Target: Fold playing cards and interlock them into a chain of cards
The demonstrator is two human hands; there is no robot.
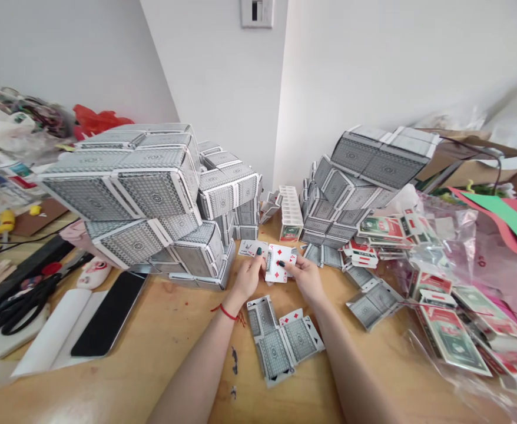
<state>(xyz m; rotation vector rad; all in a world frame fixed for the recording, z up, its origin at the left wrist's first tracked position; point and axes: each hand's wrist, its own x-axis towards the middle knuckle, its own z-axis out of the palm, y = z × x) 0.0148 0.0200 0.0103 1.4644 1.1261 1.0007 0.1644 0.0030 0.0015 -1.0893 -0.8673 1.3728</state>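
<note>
Wooden surface [161,335] pretty much buried in playing cards, honestly. Left hand [246,278], red string bracelet [227,312] on the wrist, pinching a black-suited card [252,248] and up against the edge of a red diamond card [278,262]. Right hand [306,278] gripping that same diamond card from the other side, so both hands close together, narrow grip, holding cards just above the surface. Right below the wrists, a small flat piece of slotted-together cards [280,341], grey patterned backs showing. On either side, two huge builds of interlocked cards: left tower [121,194] and right tower [355,188], plus a little upright card column [291,212] between them. Off to the right, a clear plastic bag [444,235] and loose green-and-red banknote-style cards [453,330], with a cardboard box [466,165] behind. Over on the left, black scissors [24,303] and a black phone [108,312] on a white sheet [50,330], and a red plastic bag [95,118] way back. Light switch [257,13] up on the white wall.
</note>
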